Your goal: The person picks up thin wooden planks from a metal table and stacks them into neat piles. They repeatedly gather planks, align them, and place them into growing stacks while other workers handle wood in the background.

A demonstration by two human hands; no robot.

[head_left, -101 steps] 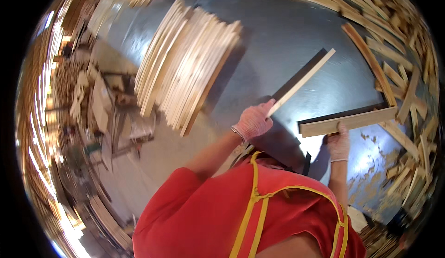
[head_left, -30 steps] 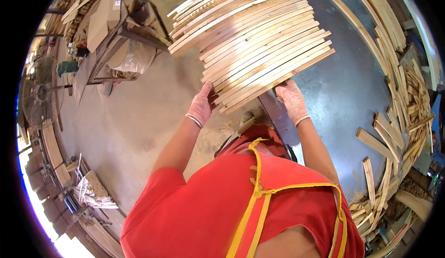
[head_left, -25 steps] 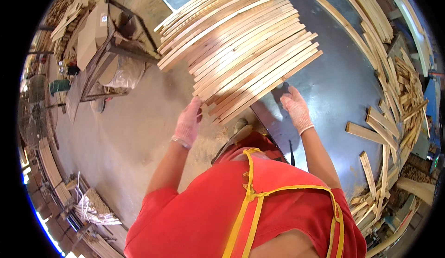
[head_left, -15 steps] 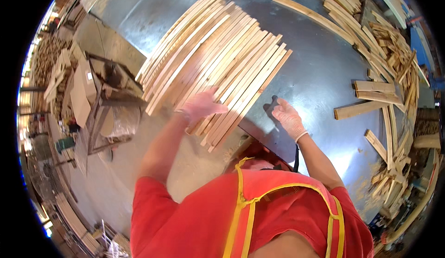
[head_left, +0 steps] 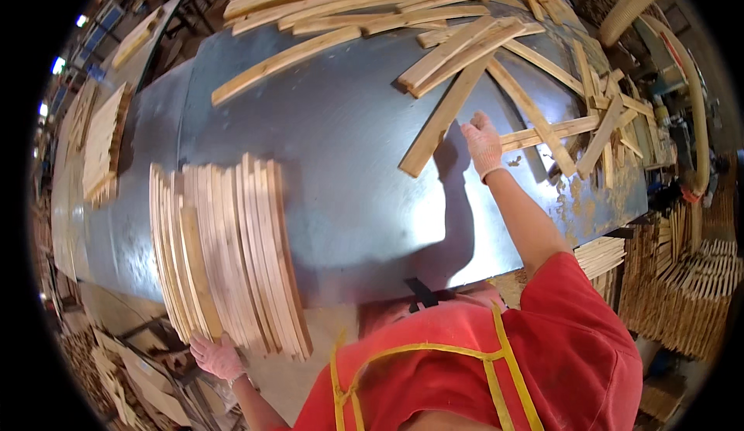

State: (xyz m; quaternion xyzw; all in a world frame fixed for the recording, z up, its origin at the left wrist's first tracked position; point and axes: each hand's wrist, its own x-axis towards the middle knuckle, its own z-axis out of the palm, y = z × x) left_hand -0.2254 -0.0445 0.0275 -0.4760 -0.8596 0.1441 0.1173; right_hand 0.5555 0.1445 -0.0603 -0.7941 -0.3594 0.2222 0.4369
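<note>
A row of narrow wooden strips (head_left: 240, 253) lies side by side on the grey metal table (head_left: 341, 175) at the left, their near ends jutting over its front edge. My left hand (head_left: 219, 356), in a pale glove, touches the near ends with its fingers apart, beside a yellower strip (head_left: 200, 276) that sits raised among the others. Further right, my right hand (head_left: 484, 146), gloved too, is held over the table with its fingers curled in and nothing visible in them. It is close to a loose plank (head_left: 449, 117) and casts a shadow on the metal.
Loose planks (head_left: 457, 51) lie crosswise at the far side, with short offcuts (head_left: 612, 113) piled at the right. Another row of boards (head_left: 107, 144) stands at the far left. Stacked strips (head_left: 674, 307) sit beyond the table's right end.
My view has turned to the right, so the strip row now appears further left. My left hand has slid from the top of the strips to their near ends. My right hand has reached towards the planks.
</note>
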